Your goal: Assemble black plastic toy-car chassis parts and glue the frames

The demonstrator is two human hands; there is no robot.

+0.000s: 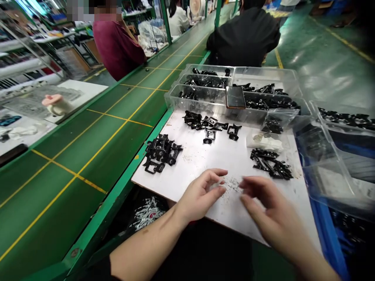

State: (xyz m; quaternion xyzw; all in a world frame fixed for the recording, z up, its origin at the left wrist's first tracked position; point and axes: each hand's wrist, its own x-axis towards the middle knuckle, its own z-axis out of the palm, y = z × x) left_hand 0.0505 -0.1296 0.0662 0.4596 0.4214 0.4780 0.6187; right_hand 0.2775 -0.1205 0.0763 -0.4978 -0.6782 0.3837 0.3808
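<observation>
My left hand point(202, 195) hovers over the near part of the white board point(187, 179), fingers curved and thumb apart, with nothing visible in it. Facing it, my right hand point(268, 208) is slightly blurred, its thumb and fingers also apart around bare space. Between the two hands lies a scatter of tiny metal pieces point(231, 185), too small to name. A pile of black plastic parts with small wheels point(161, 150) sits left of my hands. Beyond them are more such black parts point(202, 121), and a stack of long black parts point(271, 164) rests to the right.
Clear divided trays point(199, 101) of black parts stand at the back, a phone point(235, 97) lying across one rim. A plastic bag point(277, 121) and a white box point(263, 142) sit nearby. A green conveyor point(117, 128) runs along the left. A person in black point(244, 35) sits ahead.
</observation>
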